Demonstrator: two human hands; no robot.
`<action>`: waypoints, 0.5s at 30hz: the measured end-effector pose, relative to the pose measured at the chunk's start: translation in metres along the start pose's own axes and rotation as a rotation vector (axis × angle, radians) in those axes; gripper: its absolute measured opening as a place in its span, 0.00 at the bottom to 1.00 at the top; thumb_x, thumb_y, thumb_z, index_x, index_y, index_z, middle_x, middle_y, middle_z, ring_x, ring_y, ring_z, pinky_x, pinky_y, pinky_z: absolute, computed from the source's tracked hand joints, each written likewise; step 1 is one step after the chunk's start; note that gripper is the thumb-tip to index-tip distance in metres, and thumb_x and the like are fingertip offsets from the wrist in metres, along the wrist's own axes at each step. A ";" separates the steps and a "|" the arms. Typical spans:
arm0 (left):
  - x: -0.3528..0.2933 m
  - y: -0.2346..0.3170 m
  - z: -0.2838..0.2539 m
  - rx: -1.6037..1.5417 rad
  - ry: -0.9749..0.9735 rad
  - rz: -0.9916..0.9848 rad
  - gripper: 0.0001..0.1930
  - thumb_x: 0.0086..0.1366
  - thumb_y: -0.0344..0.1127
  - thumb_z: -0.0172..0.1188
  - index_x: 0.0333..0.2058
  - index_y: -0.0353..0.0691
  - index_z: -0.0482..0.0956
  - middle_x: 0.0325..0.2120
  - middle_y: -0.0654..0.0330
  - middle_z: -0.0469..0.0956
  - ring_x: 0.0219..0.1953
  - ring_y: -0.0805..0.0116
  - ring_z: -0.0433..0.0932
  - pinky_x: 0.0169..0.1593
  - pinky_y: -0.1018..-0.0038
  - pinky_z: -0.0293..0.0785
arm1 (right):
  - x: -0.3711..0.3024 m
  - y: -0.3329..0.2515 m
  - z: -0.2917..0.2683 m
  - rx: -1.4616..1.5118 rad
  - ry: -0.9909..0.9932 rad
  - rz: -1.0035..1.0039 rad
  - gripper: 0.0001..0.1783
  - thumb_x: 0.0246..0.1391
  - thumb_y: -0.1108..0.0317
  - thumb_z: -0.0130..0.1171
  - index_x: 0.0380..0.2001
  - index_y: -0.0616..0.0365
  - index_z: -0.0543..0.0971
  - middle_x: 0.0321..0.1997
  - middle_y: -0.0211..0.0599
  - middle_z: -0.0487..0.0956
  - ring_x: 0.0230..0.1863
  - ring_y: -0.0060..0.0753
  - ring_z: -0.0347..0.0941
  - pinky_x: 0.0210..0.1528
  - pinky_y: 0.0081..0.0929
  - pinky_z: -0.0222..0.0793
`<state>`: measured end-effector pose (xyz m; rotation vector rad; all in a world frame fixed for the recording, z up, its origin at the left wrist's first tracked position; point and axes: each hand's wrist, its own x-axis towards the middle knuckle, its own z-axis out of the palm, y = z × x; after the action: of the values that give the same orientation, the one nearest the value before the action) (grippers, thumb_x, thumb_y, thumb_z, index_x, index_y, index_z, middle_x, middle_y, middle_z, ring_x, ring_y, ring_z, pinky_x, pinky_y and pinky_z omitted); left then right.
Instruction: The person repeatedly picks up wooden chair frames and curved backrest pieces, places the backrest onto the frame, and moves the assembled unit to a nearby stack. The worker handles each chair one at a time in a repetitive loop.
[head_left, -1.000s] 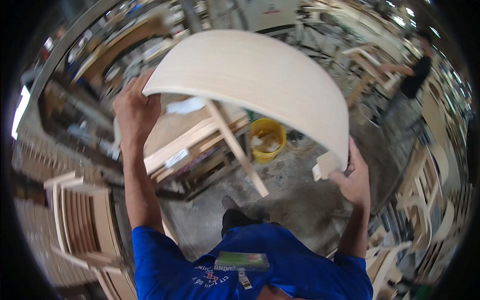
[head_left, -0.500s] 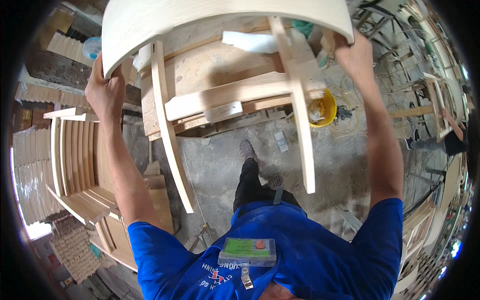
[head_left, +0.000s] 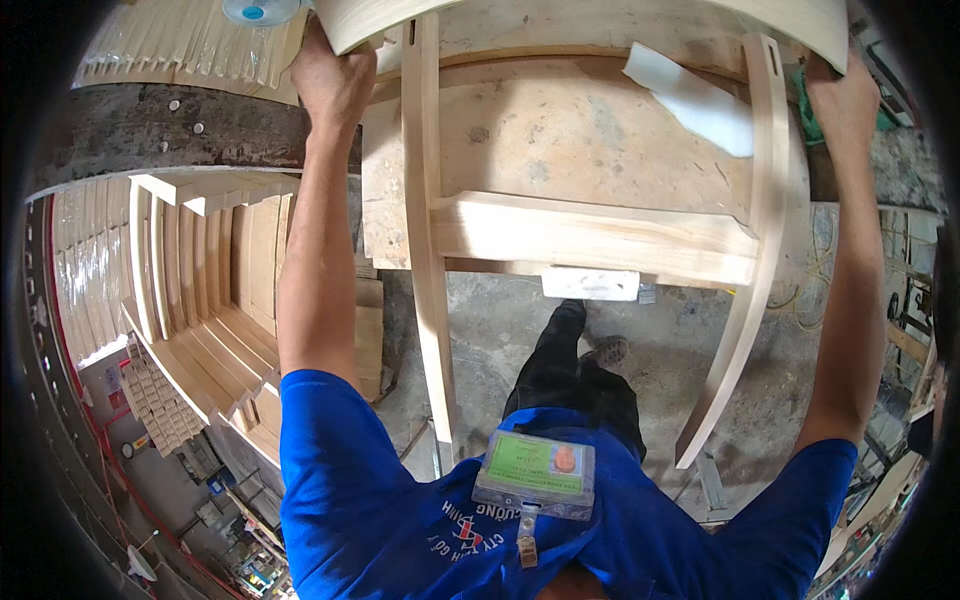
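A pale wooden chair frame is held up in front of me. Its wide curved back panel (head_left: pixel 810 25) runs along the top of the view, partly cut off. Two long legs hang from it, the left leg (head_left: pixel 422 200) and the right leg (head_left: pixel 757 220), joined by a crosspiece (head_left: pixel 590 235). My left hand (head_left: pixel 335 85) is closed round the panel's left end. At the opposite end, my right hand (head_left: pixel 845 105) grips the panel, its fingers partly hidden behind the wood. A small pale block (head_left: pixel 590 284) shows just below the crosspiece.
Behind the frame is a stained wooden workbench (head_left: pixel 540 130), with a white sheet (head_left: pixel 695 105) lying on it. Stacked curved wooden pieces (head_left: pixel 190 290) stand at the left, near a dark beam (head_left: pixel 180 130). Green material (head_left: pixel 808 105) shows by my right hand.
The chair frame and both hands have shifted right in the view. The bench looks nearer and fills more of the picture. The yellow bucket is no longer visible. Both hands keep their hold.
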<state>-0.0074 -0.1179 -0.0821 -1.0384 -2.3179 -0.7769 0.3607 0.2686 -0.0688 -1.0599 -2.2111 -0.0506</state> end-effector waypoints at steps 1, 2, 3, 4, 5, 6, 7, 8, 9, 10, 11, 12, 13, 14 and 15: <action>0.000 -0.002 0.008 -0.029 0.008 -0.040 0.20 0.67 0.43 0.58 0.52 0.35 0.78 0.40 0.39 0.85 0.47 0.38 0.84 0.48 0.55 0.80 | 0.001 0.005 0.010 0.016 0.037 -0.055 0.26 0.58 0.47 0.60 0.50 0.56 0.83 0.46 0.57 0.84 0.52 0.64 0.79 0.54 0.48 0.74; 0.004 0.000 0.016 -0.067 0.019 -0.073 0.21 0.68 0.44 0.58 0.51 0.34 0.79 0.40 0.40 0.85 0.49 0.38 0.83 0.50 0.57 0.79 | 0.002 0.008 0.016 0.054 0.060 -0.064 0.26 0.58 0.47 0.61 0.50 0.56 0.83 0.46 0.57 0.84 0.51 0.65 0.79 0.54 0.47 0.74; 0.007 0.001 0.023 -0.051 0.060 -0.022 0.20 0.67 0.43 0.58 0.53 0.37 0.79 0.40 0.41 0.85 0.49 0.38 0.83 0.51 0.57 0.79 | 0.002 0.010 0.023 0.092 0.082 -0.073 0.26 0.58 0.47 0.61 0.50 0.56 0.83 0.45 0.58 0.84 0.51 0.65 0.79 0.54 0.47 0.74; 0.008 0.002 0.027 -0.044 0.058 -0.032 0.20 0.67 0.42 0.58 0.53 0.38 0.79 0.40 0.42 0.85 0.49 0.38 0.83 0.50 0.56 0.79 | 0.002 0.014 0.027 0.092 0.070 -0.076 0.26 0.58 0.48 0.61 0.53 0.52 0.82 0.48 0.56 0.84 0.53 0.64 0.79 0.55 0.47 0.74; 0.011 0.005 0.031 -0.045 0.057 -0.037 0.19 0.67 0.42 0.58 0.53 0.38 0.79 0.40 0.42 0.85 0.49 0.38 0.83 0.50 0.56 0.79 | 0.001 0.021 0.030 0.085 0.061 -0.075 0.26 0.58 0.49 0.60 0.56 0.49 0.81 0.50 0.54 0.84 0.54 0.62 0.79 0.56 0.46 0.74; 0.014 0.007 0.034 -0.044 0.055 -0.042 0.19 0.67 0.41 0.58 0.53 0.39 0.79 0.40 0.42 0.86 0.49 0.38 0.83 0.50 0.55 0.79 | 0.001 0.028 0.034 0.079 0.052 -0.075 0.26 0.58 0.50 0.60 0.58 0.46 0.80 0.53 0.52 0.83 0.55 0.61 0.79 0.58 0.45 0.74; 0.015 0.009 0.035 -0.050 0.038 -0.048 0.19 0.67 0.42 0.59 0.53 0.39 0.79 0.40 0.42 0.85 0.49 0.38 0.83 0.51 0.55 0.79 | -0.001 0.034 0.038 0.091 0.067 -0.075 0.26 0.58 0.50 0.60 0.58 0.46 0.80 0.52 0.52 0.83 0.55 0.62 0.79 0.58 0.46 0.74; 0.014 0.012 0.035 -0.051 0.016 -0.057 0.20 0.67 0.42 0.59 0.53 0.39 0.78 0.40 0.42 0.85 0.49 0.38 0.83 0.51 0.55 0.79 | -0.003 0.037 0.042 0.097 0.064 -0.070 0.26 0.59 0.49 0.60 0.58 0.46 0.80 0.52 0.52 0.83 0.55 0.62 0.79 0.58 0.46 0.74; 0.013 0.015 0.035 -0.053 -0.005 -0.067 0.20 0.67 0.42 0.59 0.54 0.38 0.78 0.40 0.42 0.85 0.49 0.38 0.83 0.51 0.55 0.80 | -0.005 0.040 0.045 0.103 0.062 -0.066 0.27 0.59 0.49 0.60 0.58 0.47 0.80 0.52 0.52 0.83 0.55 0.62 0.79 0.58 0.46 0.74; 0.014 0.019 0.037 -0.061 0.009 -0.021 0.20 0.67 0.41 0.59 0.54 0.37 0.77 0.40 0.40 0.85 0.49 0.38 0.83 0.50 0.54 0.79 | -0.006 0.044 0.048 0.098 0.048 -0.055 0.26 0.59 0.49 0.60 0.58 0.47 0.80 0.52 0.52 0.83 0.55 0.62 0.79 0.57 0.46 0.74; 0.014 0.023 0.039 -0.068 0.022 0.023 0.20 0.67 0.39 0.59 0.54 0.36 0.76 0.41 0.38 0.84 0.49 0.37 0.83 0.50 0.53 0.79 | -0.007 0.045 0.050 0.101 0.038 -0.054 0.27 0.58 0.48 0.61 0.57 0.48 0.80 0.52 0.52 0.83 0.55 0.62 0.79 0.57 0.45 0.74; 0.014 0.027 0.040 -0.076 0.035 0.068 0.20 0.67 0.38 0.59 0.55 0.34 0.75 0.41 0.36 0.83 0.48 0.36 0.83 0.50 0.52 0.78 | -0.008 0.046 0.052 0.102 0.030 -0.051 0.27 0.58 0.48 0.62 0.56 0.49 0.81 0.51 0.53 0.84 0.54 0.62 0.79 0.56 0.45 0.74; 0.014 0.031 0.039 -0.071 0.010 0.012 0.20 0.67 0.37 0.59 0.55 0.34 0.75 0.42 0.36 0.83 0.49 0.37 0.83 0.49 0.52 0.79 | -0.009 0.048 0.052 0.108 0.027 -0.056 0.27 0.58 0.47 0.64 0.55 0.52 0.81 0.50 0.54 0.84 0.54 0.62 0.79 0.55 0.44 0.74; 0.011 0.029 0.039 -0.061 -0.010 -0.047 0.20 0.66 0.37 0.59 0.54 0.35 0.75 0.43 0.36 0.83 0.49 0.37 0.83 0.49 0.52 0.79 | -0.010 0.047 0.053 0.116 0.026 -0.062 0.28 0.57 0.47 0.65 0.54 0.53 0.81 0.49 0.54 0.84 0.54 0.62 0.79 0.55 0.43 0.74; 0.009 0.029 0.038 -0.052 -0.031 -0.104 0.20 0.66 0.37 0.59 0.54 0.35 0.75 0.43 0.36 0.83 0.49 0.37 0.83 0.48 0.52 0.79 | -0.011 0.045 0.053 0.123 0.025 -0.066 0.28 0.57 0.47 0.66 0.53 0.55 0.82 0.49 0.55 0.84 0.53 0.62 0.79 0.54 0.43 0.74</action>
<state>0.0031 -0.0722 -0.0952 -0.9641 -2.4061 -0.8712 0.3676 0.3073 -0.1275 -0.9141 -2.1961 0.0427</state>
